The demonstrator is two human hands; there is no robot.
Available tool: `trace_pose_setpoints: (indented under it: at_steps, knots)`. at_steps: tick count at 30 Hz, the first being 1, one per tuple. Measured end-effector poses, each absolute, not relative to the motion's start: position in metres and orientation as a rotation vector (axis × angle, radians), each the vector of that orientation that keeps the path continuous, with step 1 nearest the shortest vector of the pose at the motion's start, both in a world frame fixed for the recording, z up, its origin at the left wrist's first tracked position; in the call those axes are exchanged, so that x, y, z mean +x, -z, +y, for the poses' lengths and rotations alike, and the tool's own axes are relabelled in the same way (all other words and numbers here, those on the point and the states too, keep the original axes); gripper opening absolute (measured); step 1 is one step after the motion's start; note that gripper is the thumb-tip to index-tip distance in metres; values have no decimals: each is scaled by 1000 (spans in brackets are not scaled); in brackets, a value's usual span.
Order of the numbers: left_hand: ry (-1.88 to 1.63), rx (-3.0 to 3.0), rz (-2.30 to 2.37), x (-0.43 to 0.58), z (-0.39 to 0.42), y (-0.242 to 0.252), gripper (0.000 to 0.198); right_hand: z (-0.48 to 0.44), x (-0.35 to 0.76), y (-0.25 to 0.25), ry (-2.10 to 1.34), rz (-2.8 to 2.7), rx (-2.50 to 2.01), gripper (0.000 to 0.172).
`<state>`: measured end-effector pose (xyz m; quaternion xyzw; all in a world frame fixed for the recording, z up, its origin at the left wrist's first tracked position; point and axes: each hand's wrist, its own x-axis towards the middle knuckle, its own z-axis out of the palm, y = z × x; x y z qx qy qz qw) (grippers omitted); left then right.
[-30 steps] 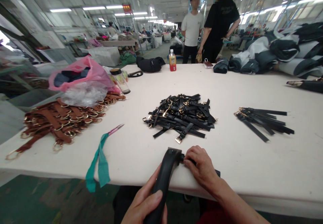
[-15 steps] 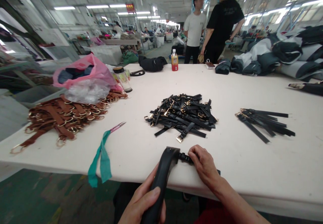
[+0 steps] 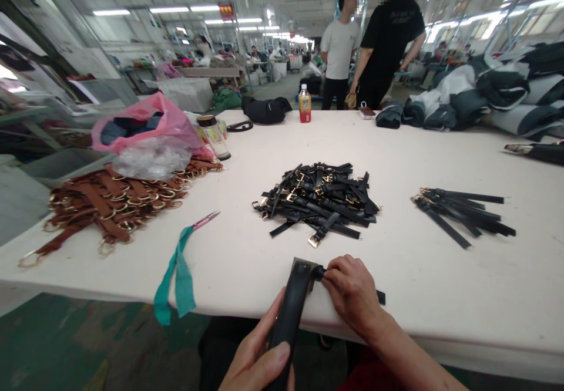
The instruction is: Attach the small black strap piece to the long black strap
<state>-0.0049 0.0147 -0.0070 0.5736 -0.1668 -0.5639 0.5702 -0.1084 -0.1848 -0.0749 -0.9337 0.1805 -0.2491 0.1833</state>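
Well, the black strap (image 3: pixel 293 309) rises tilted over the table's near edge, its lower end cut off behind the left hand (image 3: pixel 258 361), whose fingers (image 3: pixel 282 353) curl around it. The right hand (image 3: pixel 352 291) pinches a narrow dark strip (image 3: pixel 380 297) at the strap's top, fingers pressed together, hiding the join. Farther out, a heap of black buckled straps (image 3: pixel 315 203) lies on the white table (image 3: pixel 440 297).

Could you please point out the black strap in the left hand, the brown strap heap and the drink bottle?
Black strap (image 3: pixel 291 303): head view, its middle.
Brown strap heap (image 3: pixel 110 203): head view, heap's centre.
Drink bottle (image 3: pixel 304 112): head view, red label.
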Motion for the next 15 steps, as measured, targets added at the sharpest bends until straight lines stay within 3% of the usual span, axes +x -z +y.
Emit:
trace_pose_setpoints:
  at_steps: [8, 15]
  knots:
    - [1353, 1311, -433, 3, 11, 14, 76, -187, -106, 69, 609, 555, -2472, 11]
    - [1399, 1276, -410, 6, 11, 14, 83, -191, -106, 72, 622, 644, -2337, 14]
